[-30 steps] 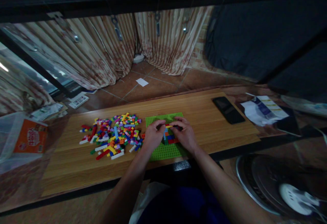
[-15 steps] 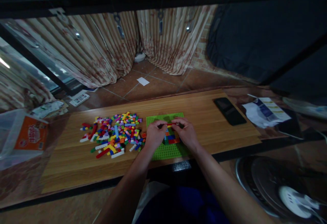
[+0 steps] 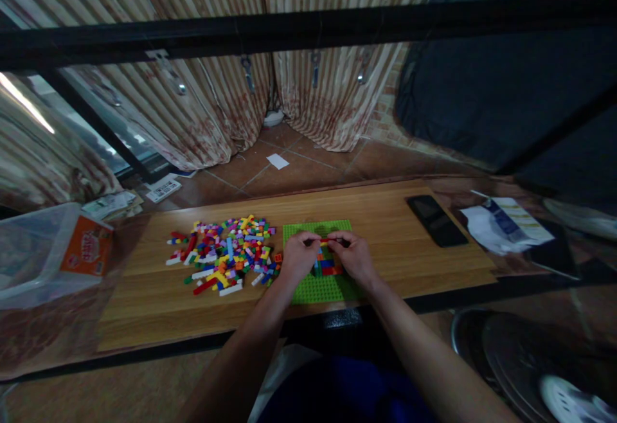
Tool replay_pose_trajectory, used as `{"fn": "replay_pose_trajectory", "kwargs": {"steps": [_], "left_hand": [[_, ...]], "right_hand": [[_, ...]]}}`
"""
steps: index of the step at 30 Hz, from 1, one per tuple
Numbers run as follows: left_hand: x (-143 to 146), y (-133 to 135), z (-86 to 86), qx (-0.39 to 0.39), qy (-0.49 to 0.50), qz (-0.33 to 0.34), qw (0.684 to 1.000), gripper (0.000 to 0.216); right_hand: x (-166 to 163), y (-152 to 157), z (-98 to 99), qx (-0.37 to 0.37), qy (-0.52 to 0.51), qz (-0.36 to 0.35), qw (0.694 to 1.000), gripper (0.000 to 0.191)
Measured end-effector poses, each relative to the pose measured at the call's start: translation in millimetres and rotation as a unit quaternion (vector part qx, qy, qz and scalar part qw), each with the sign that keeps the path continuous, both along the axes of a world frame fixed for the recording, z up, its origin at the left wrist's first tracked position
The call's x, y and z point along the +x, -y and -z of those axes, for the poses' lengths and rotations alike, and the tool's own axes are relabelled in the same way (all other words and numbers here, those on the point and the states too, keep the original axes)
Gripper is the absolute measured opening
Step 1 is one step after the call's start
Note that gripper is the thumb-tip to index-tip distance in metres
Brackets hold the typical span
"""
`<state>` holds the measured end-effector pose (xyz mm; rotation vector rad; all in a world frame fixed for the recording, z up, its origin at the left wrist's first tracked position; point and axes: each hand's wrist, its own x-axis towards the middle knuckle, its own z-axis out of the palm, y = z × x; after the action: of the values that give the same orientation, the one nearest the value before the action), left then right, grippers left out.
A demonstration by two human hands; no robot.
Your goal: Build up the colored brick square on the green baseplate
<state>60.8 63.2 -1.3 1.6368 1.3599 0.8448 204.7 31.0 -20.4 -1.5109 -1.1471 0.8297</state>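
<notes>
Near the front edge of the bench (image 3: 385, 217), about midway along it, I see a green baseplate (image 3: 318, 288) lying flat, with a low block of red, blue and orange bricks (image 3: 328, 263) pressed onto it. At the far side of that block sits a small brick (image 3: 324, 242), red and yellow as far as I can make out, right between my two sets of fingertips. My left hand (image 3: 299, 257) comes at it from the left and my right hand (image 3: 355, 257) from the right. Both hands have thumb and forefinger closed to a narrow pinch on the small brick's ends, and the other fingers (image 3: 343, 238) are curled loosely above the plate.

Just left of the baseplate, a loose pile of coloured bricks (image 3: 226, 256) spreads toward the bench's left end. A dark phone (image 3: 436, 219) lies near the far right corner, screen blank. Past the left end stands an orange carton (image 3: 87, 252) with a printed badge, too blurred for me to read.
</notes>
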Motion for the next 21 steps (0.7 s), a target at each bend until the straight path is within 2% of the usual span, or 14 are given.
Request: {"fn": "replay_pose_trajectory", "kwargs": {"steps": [3,5,7,11,16,21], "left_hand": [[-7,4,-3.2,0.02,0.04,-0.005,0.999,0.019],[-19,9,-9.7,0.054,0.053,-0.034,0.997,0.021],[-38,18,-17.7,0.084,0.056,-0.063,0.993,0.022],[-85,43,-25.9,0.082,0.077,-0.11,0.988,0.022],[-127,79,-12.2,0.056,0.038,-0.16,0.985,0.022],[-133,99,4.2,0.081,-0.011,-0.141,0.987,0.02]], "right_hand": [[6,0,1.8,-0.003,-0.041,-0.009,0.999,0.033],[11,2,1.4,0.008,-0.058,0.014,0.998,0.039],[15,7,-0.5,0.027,-0.062,0.053,0.996,0.04],[17,23,-6.8,0.048,-0.06,0.099,0.992,0.038],[5,44,-17.2,0.046,-0.006,0.075,0.996,0.033],[-27,50,-32.2,0.101,0.142,-0.023,0.984,0.024]]}}
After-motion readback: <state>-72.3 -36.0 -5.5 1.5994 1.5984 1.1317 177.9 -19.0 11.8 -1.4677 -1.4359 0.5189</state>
